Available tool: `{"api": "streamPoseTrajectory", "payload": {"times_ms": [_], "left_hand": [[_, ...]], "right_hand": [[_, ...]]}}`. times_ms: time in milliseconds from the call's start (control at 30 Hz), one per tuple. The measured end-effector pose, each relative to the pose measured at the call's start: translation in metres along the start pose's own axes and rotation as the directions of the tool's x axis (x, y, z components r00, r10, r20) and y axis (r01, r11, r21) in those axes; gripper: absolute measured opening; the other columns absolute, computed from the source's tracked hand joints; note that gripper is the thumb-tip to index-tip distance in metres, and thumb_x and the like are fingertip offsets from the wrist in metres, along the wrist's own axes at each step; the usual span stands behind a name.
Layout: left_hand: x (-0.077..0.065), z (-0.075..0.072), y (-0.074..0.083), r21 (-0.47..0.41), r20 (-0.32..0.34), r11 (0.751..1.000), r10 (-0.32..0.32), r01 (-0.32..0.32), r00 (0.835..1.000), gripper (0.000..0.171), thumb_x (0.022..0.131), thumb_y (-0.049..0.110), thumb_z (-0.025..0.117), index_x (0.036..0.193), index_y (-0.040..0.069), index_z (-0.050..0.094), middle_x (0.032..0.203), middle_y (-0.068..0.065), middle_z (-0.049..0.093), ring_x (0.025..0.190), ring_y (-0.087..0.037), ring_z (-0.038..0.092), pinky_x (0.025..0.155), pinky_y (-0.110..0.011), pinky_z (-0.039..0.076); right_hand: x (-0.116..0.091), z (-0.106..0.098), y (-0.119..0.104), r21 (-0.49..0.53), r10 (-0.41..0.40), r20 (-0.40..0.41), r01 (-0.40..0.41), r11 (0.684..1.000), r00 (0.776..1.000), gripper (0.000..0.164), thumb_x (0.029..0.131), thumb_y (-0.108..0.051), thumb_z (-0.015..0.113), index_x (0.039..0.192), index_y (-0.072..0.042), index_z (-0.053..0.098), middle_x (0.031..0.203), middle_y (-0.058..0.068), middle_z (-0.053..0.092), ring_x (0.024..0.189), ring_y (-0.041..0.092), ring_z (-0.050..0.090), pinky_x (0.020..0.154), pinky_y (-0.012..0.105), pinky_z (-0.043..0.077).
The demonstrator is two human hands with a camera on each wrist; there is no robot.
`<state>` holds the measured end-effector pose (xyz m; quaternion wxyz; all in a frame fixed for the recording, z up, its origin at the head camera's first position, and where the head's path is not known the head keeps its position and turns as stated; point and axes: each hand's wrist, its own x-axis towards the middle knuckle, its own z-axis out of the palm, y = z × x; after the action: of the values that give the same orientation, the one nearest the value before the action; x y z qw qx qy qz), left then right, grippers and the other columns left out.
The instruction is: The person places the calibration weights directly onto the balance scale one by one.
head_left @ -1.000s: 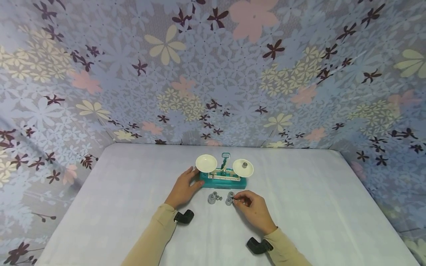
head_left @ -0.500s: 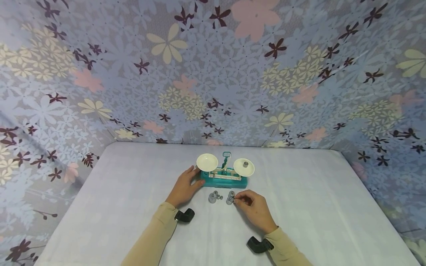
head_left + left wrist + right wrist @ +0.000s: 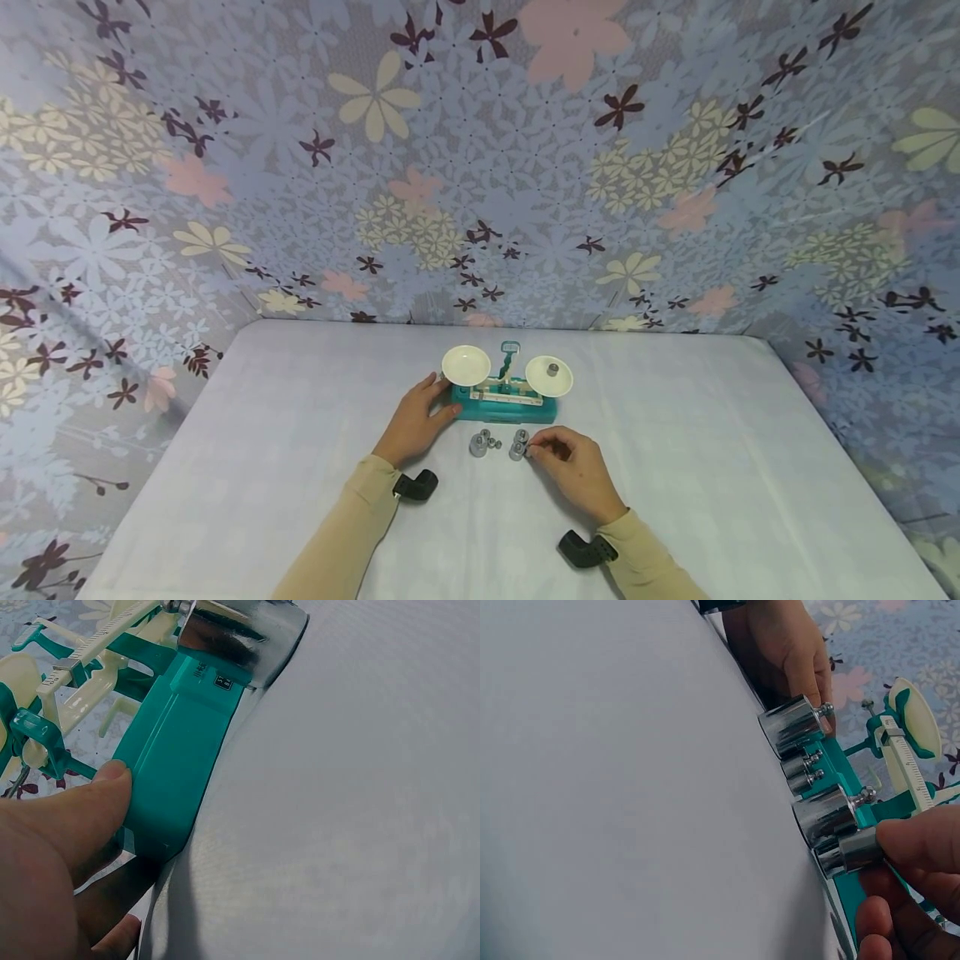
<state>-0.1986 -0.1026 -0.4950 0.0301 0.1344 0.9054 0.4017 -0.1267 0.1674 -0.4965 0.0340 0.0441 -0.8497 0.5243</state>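
Observation:
A green balance scale (image 3: 504, 410) with two cream pans stands on the table. My left hand (image 3: 412, 423) grips the left end of its base; in the left wrist view the thumb (image 3: 112, 784) lies against the green side, with the other fingers at the end and below. My right hand (image 3: 577, 471) is in front of the scale, pinching a small metal weight (image 3: 861, 846) between thumb and fingertips. Right beside it stands a larger weight with a knob (image 3: 825, 816). The right pan (image 3: 546, 385) bears one metal weight (image 3: 552, 369); the left pan (image 3: 466, 367) has nothing on it.
To the left of the right hand's weights is another group, one large weight (image 3: 478, 447) and several small ones (image 3: 492, 443). A white cloth (image 3: 712, 467) covers the table. Flowered fabric (image 3: 480, 167) rises behind its far edge and along both sides.

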Motion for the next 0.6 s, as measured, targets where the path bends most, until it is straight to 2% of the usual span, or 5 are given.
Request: {"api": "streamPoseTrajectory", "payload": {"times_ms": [433, 600], "left_hand": [[-0.0002, -0.0004, 0.0019, -0.011, 0.005, 1.000, -0.014, 0.014, 1.000, 0.060, 0.100, 0.035, 0.063, 0.149, 0.004, 0.048, 0.158, -0.022, 0.035, 0.146, -0.041, 0.031, 0.119, -0.057, 0.026], [-0.0006, -0.0007, 0.0020, -0.019, 0.003, 1.000, -0.019, 0.019, 1.000, 0.060, 0.099, 0.035, 0.063, 0.148, 0.004, 0.049, 0.158, -0.021, 0.035, 0.146, -0.041, 0.031, 0.119, -0.057, 0.025]], "right_hand": [[0.0000, -0.0037, -0.0065, 0.030, -0.088, -0.019, 0.088, 0.996, 0.996, 0.007, 0.087, -0.004, 0.076, 0.092, -0.009, 0.074, 0.080, -0.001, 0.066, 0.073, 0.011, 0.059, 0.065, 0.022, 0.050], [0.0005, -0.0049, -0.0089, 0.023, -0.089, -0.031, 0.089, 0.996, 0.996, 0.009, 0.087, -0.004, 0.076, 0.092, -0.010, 0.074, 0.080, -0.003, 0.066, 0.073, 0.011, 0.059, 0.065, 0.022, 0.051]]}}
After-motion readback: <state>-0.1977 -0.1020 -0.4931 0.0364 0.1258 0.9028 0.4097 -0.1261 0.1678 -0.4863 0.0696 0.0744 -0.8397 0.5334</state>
